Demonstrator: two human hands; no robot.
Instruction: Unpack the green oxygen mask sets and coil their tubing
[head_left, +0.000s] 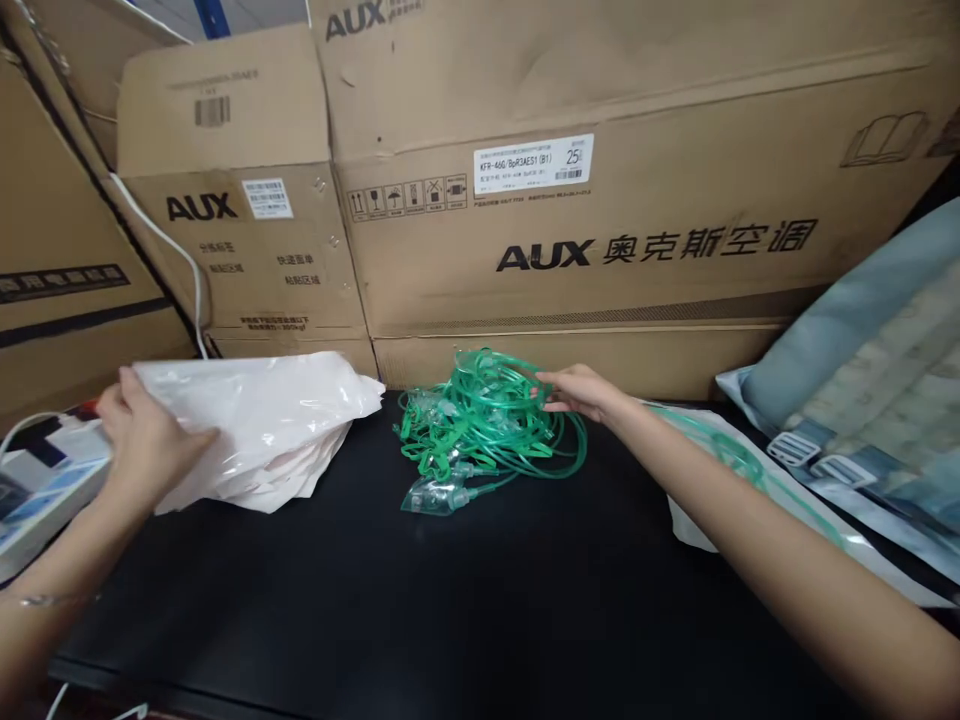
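My left hand (pixel 146 435) grips the left edge of a white plastic bag (pixel 262 395), thumb over it and fingers behind. The bag lies over a stack of similar white bags (pixel 281 485). My right hand (pixel 574 390) reaches to the right side of a heap of clear-and-green oxygen masks (pixel 480 420), its fingers closed on the green tubing (pixel 525 380). Green straps and coiled tubes are tangled together in the heap. One transparent mask (pixel 435 495) lies at its front edge. My right fingertips are partly hidden among the tubes.
Large cardboard boxes (pixel 645 290) stand along the back of the black table (pixel 450 620). A white power strip (pixel 52 510) with plugs is at the left. On the right, more green tubing (pixel 739 460) lies on a white bag (pixel 690 525), beside a bluish plastic-wrapped bundle (pixel 862 370) with buckles.
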